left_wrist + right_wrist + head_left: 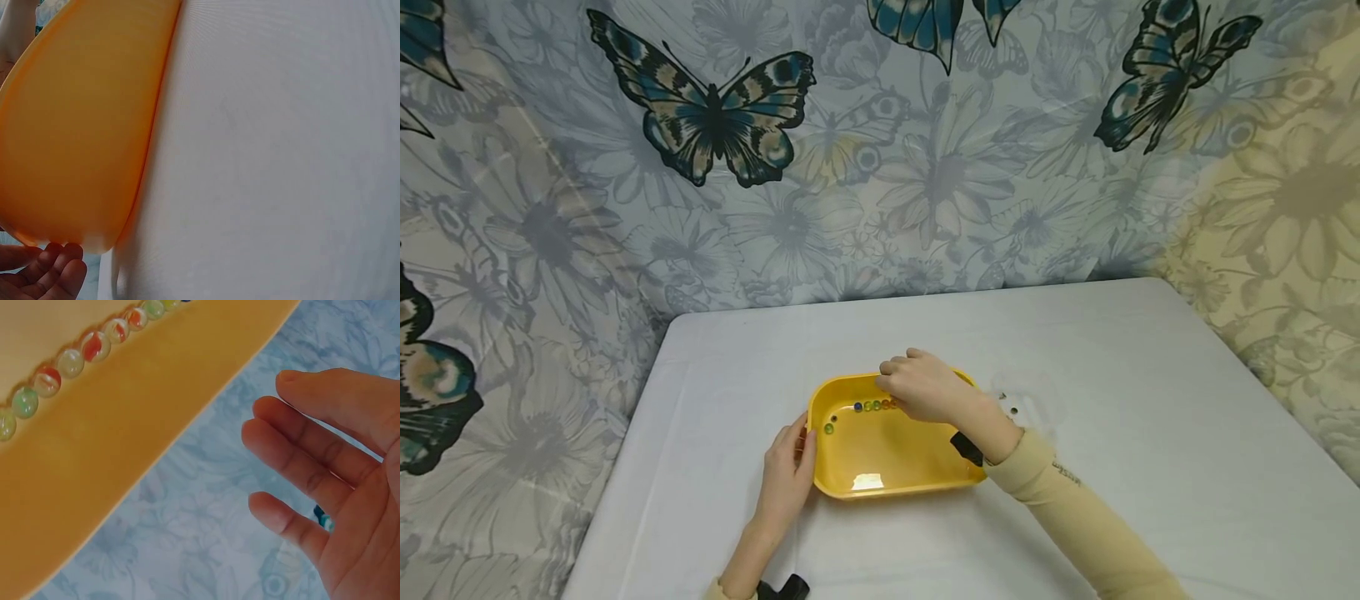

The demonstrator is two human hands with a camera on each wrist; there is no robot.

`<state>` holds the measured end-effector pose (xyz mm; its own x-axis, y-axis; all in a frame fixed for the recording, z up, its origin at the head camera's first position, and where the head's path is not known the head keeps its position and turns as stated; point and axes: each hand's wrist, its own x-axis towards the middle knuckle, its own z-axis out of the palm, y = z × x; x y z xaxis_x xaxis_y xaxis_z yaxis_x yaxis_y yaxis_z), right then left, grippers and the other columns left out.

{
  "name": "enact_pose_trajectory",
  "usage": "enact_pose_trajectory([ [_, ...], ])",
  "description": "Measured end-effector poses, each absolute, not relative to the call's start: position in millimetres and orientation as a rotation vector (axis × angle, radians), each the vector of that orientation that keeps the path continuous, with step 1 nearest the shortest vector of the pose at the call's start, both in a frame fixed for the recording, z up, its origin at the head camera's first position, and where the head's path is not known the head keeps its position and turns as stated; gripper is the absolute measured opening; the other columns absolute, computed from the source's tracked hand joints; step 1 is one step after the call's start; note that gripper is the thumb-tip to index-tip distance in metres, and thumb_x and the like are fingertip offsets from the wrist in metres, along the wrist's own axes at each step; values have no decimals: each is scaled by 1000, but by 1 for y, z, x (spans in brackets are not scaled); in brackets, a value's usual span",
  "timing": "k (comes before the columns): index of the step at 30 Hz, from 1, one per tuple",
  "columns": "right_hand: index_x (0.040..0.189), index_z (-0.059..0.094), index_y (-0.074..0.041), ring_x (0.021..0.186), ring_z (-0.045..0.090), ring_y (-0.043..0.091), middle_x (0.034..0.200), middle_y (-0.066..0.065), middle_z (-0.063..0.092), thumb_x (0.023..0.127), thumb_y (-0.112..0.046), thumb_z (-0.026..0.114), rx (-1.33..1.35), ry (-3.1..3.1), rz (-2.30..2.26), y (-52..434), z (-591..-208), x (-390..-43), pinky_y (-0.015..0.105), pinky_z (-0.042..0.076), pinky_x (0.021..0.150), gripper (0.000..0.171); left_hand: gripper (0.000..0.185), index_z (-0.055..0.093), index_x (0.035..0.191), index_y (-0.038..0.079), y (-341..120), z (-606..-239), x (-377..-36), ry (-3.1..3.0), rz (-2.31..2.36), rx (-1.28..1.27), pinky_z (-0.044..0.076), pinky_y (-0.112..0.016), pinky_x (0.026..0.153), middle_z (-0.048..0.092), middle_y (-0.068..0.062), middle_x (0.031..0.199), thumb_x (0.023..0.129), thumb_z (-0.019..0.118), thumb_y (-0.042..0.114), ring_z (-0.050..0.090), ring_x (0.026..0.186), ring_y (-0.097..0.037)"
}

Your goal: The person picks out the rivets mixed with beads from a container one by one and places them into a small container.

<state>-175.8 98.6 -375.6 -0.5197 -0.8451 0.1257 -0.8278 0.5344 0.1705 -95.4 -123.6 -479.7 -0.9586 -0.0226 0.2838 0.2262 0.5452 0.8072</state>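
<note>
Gleaming yellow tray, marble-lined.

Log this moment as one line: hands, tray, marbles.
left hand: touches tray's left rim | right hand: open over far rim, holds nothing | yellow tray: on table | marbles: row along far wall
</note>
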Motion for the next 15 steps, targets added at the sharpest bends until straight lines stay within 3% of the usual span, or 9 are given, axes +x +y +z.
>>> enact_pose_trajectory([
  [7,78,62,-13,63,46,13,70,-4,50,78,-11,73,1473,-2577,-116,88,-382,-178,24,29,57,11,36,51,127,-5,-124,-480,-97,-2523,-1362,-168,51,-23,68,55,-3,86,96,51,12,52,77,-12],
  [15,82,66,-14,65,49,11,73,-4,55,83,-7,66,1504,-2534,-143,78,-387,-180,24,33,58,8,35,51,127,-5,-124,-479,-96,-2536,-1376,-171,51,-24,68,55,-4,87,96,50,11,52,77,-12],
])
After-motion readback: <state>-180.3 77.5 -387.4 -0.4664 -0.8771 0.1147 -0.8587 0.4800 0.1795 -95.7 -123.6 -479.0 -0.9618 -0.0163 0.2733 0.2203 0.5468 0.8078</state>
